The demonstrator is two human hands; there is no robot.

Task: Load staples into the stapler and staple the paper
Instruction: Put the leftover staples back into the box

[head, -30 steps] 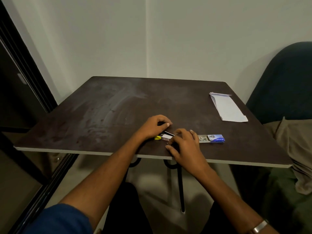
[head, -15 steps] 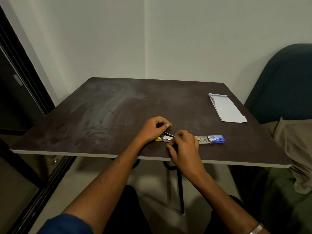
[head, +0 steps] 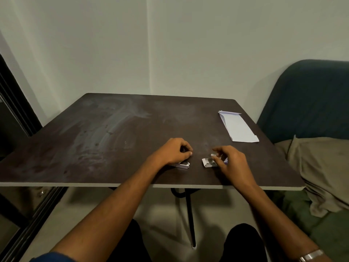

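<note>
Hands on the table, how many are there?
2. The left hand rests over the stapler near the front edge; the right hand is beside it, at the staple box.

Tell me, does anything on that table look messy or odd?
Little stands out. The paper lies askew near the far right corner, its far end crumpled. The staple box sits open under the right hand; the left hand covers the stapler.

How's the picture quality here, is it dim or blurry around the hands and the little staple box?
Head view: dim, warm room light; the left hand and right hand are soft with blur, the staple box is unreadable, the dark table shows a pale smeary sheen, and wide-angle distortion bends the edges.
</note>
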